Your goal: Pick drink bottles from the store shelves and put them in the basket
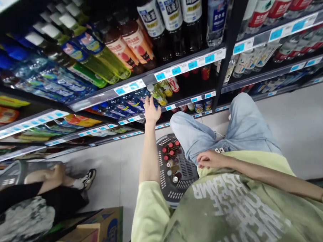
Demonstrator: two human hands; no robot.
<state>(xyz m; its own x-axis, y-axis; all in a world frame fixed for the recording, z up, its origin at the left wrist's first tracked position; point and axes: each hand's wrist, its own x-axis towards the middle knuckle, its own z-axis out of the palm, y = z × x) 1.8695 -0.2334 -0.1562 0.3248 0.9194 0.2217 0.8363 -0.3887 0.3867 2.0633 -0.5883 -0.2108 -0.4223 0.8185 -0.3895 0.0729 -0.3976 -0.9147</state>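
Observation:
My left hand [152,110] reaches into a lower shelf with its fingers spread. Just beyond the fingertips stands a yellow-green drink bottle [156,95] with a white cap; I cannot tell whether they touch it. Blue-labelled bottles [127,107] line up to the left of that hand. Across my lap lies my right hand [211,159], fingers loosely curled, with nothing seen in them. Between my left arm and my bent knees, a grey shopping basket [162,149] stands on the floor, holding several bottles with red caps [172,152] and a few with pale or silvery tops.
Dark shelves with a price-tag rail [190,64] run across in front, full of drink bottles. At the left, another person [34,204] crouches beside a second grey basket [20,170]. Cardboard boxes [103,225] stand at the lower left. My knees [188,129] are close to the shelf.

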